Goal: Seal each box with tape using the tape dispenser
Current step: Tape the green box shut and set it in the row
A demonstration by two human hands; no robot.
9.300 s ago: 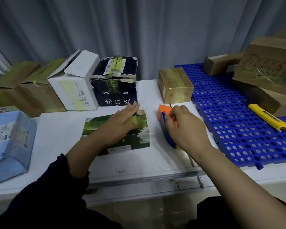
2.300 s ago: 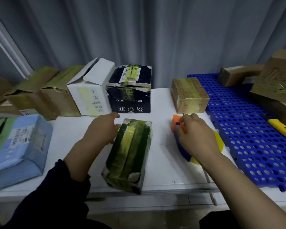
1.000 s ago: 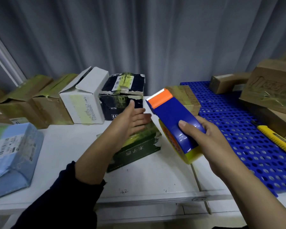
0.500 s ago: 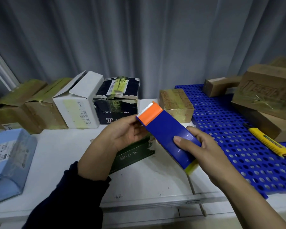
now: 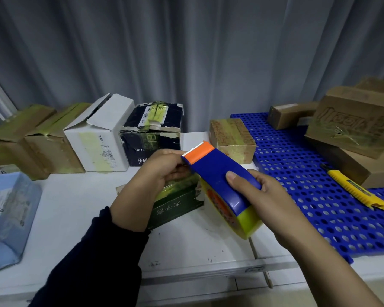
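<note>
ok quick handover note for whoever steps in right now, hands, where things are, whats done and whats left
Right hand grips the blue tape dispenser, raised over the white table.
Left hand curls its fingers at the dispenser's orange cutter end; whether it pinches tape is hidden.
Green box lies on the table under both hands; the dispenser is not yet on it.
White box at the back has an open flap.
Done: dispenser picked up.
Left: pull tape, seal the green box, then the others.

Grey pleated curtain [image 5: 186,52] hangs behind a white table [image 5: 197,240].
</note>
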